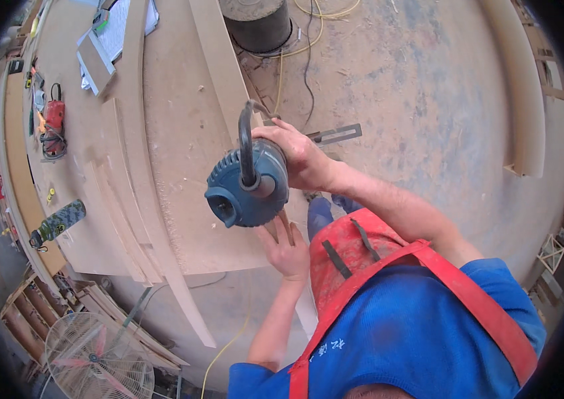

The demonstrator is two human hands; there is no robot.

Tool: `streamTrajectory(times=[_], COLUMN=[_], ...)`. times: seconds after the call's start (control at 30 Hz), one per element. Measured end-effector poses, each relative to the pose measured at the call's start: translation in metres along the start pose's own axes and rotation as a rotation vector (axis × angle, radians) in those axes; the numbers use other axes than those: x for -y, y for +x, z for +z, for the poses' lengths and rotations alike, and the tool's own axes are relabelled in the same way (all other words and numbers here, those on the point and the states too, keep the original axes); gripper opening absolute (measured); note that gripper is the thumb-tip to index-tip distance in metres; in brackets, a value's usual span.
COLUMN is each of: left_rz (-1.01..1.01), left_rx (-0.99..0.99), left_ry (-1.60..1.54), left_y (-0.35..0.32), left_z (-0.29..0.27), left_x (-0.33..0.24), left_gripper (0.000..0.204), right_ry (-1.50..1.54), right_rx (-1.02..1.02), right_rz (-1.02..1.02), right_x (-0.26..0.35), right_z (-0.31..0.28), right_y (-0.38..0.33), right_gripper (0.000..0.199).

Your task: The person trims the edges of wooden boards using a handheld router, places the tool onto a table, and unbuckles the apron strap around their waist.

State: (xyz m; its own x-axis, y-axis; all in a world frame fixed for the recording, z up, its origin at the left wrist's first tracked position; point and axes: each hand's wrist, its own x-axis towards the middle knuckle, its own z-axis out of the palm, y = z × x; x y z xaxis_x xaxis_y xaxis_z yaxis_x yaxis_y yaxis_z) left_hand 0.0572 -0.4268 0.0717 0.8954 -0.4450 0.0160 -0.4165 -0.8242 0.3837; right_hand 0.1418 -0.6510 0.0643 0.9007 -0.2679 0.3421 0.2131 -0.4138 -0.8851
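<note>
A blue router (249, 189) with a thick black cord stands over the near edge of the board-topped table (189, 249). My right hand (298, 156) is closed around the far right side of its body. Below the motor, my left hand (287, 254) grips low at the router's near side, its fingertips partly hidden. A slotted metal guide (340, 135) sticks out to the right past my right hand. The router's base and bit are hidden under the motor. A long pale wooden board (219, 60) runs away from the router toward the far edge.
Long curved wood strips (152, 199) lie left of the router among wood shavings. Farther left are a red power tool (54, 123), a camouflage bottle (62, 223) and papers (119, 30). A wire-cage fan (99, 356) stands lower left. Cables (308, 66) cross the floor beside a dark cylinder (259, 26).
</note>
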Motion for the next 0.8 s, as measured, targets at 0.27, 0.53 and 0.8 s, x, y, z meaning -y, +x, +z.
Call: streamTrajectory(times=[0.27, 0.53, 0.8], left_rz=[0.019, 0.005, -0.001], left_rx=[-0.014, -0.021, -0.019], left_ry=[0.01, -0.018, -0.005], left_y=[-0.001, 0.001, 0.005], left_z=[-0.001, 0.001, 0.0], left_x=[0.003, 0.005, 0.002], left_gripper=[0.054, 0.052, 0.043], right_ry=[0.052, 0.098, 0.093], right_rx=[-0.043, -0.074, -0.061], right_rz=[-0.068, -0.056, -0.044], right_x=[-0.022, -0.037, -0.073], right_z=[-0.007, -0.024, -0.03], right_y=[0.038, 0.088, 0.131], right_gripper=[0.081, 0.072, 0.068])
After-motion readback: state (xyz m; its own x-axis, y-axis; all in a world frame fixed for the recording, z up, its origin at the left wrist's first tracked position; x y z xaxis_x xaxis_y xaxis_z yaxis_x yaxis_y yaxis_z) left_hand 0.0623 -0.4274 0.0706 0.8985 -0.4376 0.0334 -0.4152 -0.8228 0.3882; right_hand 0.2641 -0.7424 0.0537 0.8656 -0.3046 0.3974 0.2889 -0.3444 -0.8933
